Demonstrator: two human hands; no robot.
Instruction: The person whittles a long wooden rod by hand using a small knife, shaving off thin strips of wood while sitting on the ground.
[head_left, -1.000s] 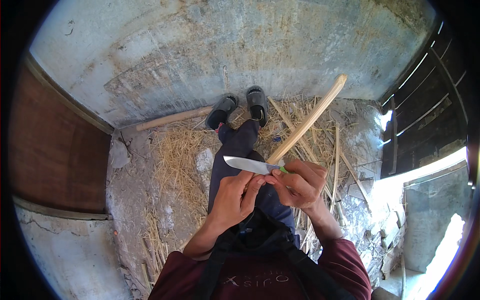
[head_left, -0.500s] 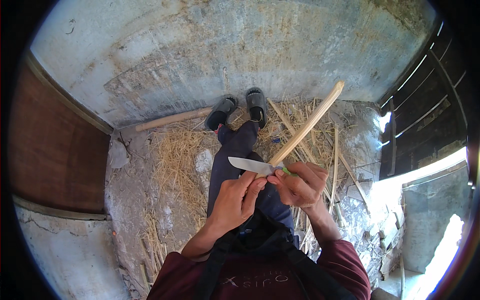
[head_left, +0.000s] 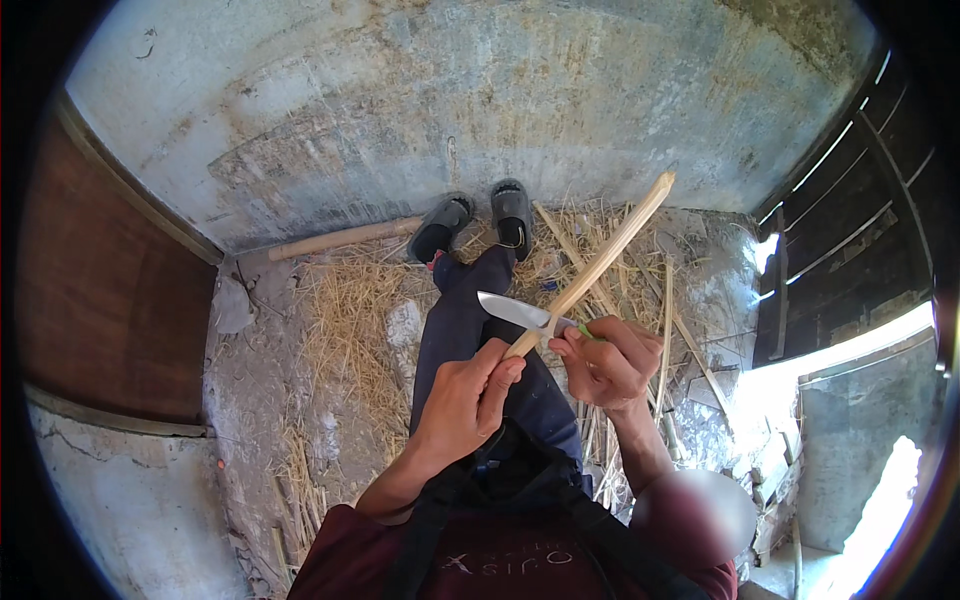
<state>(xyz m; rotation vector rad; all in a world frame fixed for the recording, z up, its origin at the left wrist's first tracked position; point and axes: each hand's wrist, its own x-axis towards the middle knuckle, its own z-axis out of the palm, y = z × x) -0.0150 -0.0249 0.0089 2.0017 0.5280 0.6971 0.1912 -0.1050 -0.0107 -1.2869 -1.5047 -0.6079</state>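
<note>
My left hand (head_left: 462, 402) is closed around the near end of a pale wooden stick (head_left: 612, 248). The stick slants up and away to the right, and its far end looks cut to a blunt taper. In my right hand (head_left: 612, 362) is a knife (head_left: 512, 309) with a broad silver blade and a green handle, mostly covered by my fingers. The blade crosses the stick just beyond my left hand and touches it, tip toward the left. Both hands are above my crossed legs in dark trousers.
Straw and shavings (head_left: 350, 310) litter the floor around my legs. A round pole (head_left: 345, 238) lies along the wall by my dark clogs (head_left: 512, 215). Thin wood strips (head_left: 668, 320) lie on the right. A weathered wall (head_left: 450, 110) stands ahead, and a brown panel (head_left: 115, 270) is at left.
The knife has moved a little up along the stick, away from my left hand, with my right hand. The stick's far end has dipped slightly to the left.
</note>
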